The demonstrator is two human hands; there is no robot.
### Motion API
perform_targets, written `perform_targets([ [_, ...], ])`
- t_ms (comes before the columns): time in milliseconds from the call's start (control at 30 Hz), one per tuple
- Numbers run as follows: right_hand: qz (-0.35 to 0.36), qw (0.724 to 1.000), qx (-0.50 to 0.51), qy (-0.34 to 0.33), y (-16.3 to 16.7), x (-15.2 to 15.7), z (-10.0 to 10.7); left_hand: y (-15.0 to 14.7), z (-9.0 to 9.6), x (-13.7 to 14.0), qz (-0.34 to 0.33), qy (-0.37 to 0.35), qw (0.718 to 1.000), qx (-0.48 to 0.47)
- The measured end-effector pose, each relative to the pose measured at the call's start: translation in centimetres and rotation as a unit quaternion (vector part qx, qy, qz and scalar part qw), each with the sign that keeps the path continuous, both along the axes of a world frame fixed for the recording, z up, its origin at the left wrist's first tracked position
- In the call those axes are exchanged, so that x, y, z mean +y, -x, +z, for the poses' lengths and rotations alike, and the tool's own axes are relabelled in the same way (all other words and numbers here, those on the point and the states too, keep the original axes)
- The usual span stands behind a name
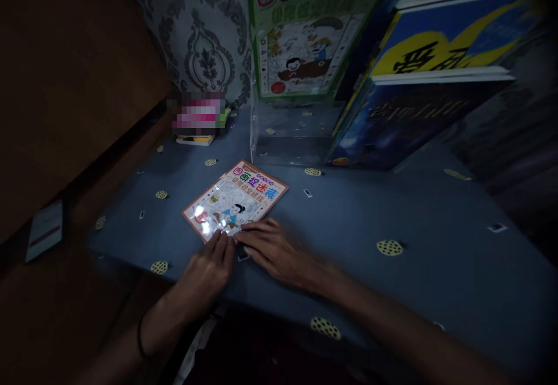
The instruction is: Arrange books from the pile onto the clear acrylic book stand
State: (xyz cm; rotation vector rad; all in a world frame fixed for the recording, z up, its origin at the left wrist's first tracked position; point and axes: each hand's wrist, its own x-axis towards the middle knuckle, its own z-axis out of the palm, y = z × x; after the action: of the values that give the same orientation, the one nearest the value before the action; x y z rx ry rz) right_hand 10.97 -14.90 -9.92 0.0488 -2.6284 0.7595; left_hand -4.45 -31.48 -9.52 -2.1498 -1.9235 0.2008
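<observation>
A thin picture book [238, 199] with an orange-brown border, colourful Chinese lettering and a cartoon figure lies at an angle on the blue patterned tablecloth [349, 216]. Light glares off its glossy cover. At the book's near edge, my left hand [211, 263] has its fingers pressed together on the cover. Close beside it, my right hand [274, 251] bends its fingers over the near right corner. The fingertips of the two hands almost meet, and my thumbs are mostly hidden.
A clear acrylic stand [292, 135] at the back holds a green-bordered picture book [309, 53]. Right of it lean a blue-and-yellow book [440, 42] and a dark blue book [418, 117]. A small book stack [196, 139] lies back left. A phone-like slab [45, 231] is beyond the table's left edge.
</observation>
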Motion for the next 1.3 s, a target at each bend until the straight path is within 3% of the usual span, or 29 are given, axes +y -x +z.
perform_targets([
  [267,-0.024,0.999,0.004,0.036,-0.1,0.3,-0.1,-2.2,-0.2,1.9,0.062,0.02,0.998,0.017],
  [733,-0.068,0.996,0.021,0.052,0.0,0.9,-0.4,-4.0,2.7,4.9,0.169,0.057,0.98,-0.084],
  [1100,-0.073,0.995,0.016,0.065,0.0,1.4,-1.1,-1.7,4.0,4.1,0.116,0.043,0.974,-0.192],
  [1300,-0.052,0.997,0.036,0.05,0.1,1.2,-0.8,-0.4,3.8,3.2,0.051,0.002,0.964,-0.26],
])
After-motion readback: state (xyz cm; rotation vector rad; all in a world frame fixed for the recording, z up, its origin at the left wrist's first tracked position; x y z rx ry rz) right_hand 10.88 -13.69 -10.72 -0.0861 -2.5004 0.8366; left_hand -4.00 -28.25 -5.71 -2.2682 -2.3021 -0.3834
